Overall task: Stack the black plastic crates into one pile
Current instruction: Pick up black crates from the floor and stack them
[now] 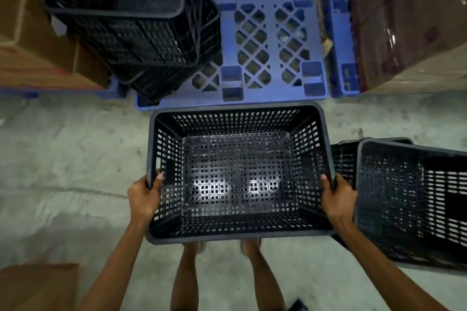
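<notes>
While we carry the black plastic crate (237, 174) above the floor before the blue pallet (267, 33), left hand (144, 194) and right hand (337, 197) fingers (158, 180) gripping its side rims, a tilted lowering could jam it crooked in the uneven crate pile (131, 20).

Bare left grip (144, 195), right grip (337, 197), bare legs (187, 280)

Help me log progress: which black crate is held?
Centre crate, side rims gripped by the left hand and right hand; pallet stack and crates at right sit untouched.
</notes>
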`<state>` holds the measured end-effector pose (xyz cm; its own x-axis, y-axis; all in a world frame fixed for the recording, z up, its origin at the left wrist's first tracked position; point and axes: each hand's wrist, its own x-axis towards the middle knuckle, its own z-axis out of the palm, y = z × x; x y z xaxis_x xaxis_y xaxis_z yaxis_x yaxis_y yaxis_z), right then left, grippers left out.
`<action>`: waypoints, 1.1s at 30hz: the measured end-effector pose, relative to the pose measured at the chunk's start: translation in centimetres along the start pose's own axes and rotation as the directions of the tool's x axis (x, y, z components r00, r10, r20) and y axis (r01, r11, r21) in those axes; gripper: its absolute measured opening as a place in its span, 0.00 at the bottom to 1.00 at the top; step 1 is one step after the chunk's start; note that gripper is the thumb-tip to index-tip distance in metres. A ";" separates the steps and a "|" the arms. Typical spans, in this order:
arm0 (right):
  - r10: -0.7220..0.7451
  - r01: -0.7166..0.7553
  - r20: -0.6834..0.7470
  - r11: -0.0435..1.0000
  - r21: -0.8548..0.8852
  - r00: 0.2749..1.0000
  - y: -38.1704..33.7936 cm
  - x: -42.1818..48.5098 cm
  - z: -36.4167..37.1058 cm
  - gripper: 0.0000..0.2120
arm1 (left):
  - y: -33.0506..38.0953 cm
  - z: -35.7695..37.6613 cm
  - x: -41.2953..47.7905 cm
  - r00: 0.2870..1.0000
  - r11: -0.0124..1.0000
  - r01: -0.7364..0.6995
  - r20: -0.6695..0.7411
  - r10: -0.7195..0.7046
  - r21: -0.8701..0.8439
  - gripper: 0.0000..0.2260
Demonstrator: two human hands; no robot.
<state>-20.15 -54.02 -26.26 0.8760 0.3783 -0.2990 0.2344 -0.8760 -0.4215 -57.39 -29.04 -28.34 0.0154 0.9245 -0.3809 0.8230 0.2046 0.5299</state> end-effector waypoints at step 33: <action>-0.010 0.011 -0.034 0.999 0.038 0.999 3.8 4.2 5.8 0.13 | -1.8 8.1 3.3 0.999 1.000 -0.031 -0.041 0.031 0.003 0.18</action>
<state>-18.05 -54.06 -34.13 0.8875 0.3766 -0.2656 0.2280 -0.8596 -0.4572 -54.24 -28.95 -36.72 0.0172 0.9429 -0.3326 0.8240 0.1751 0.5388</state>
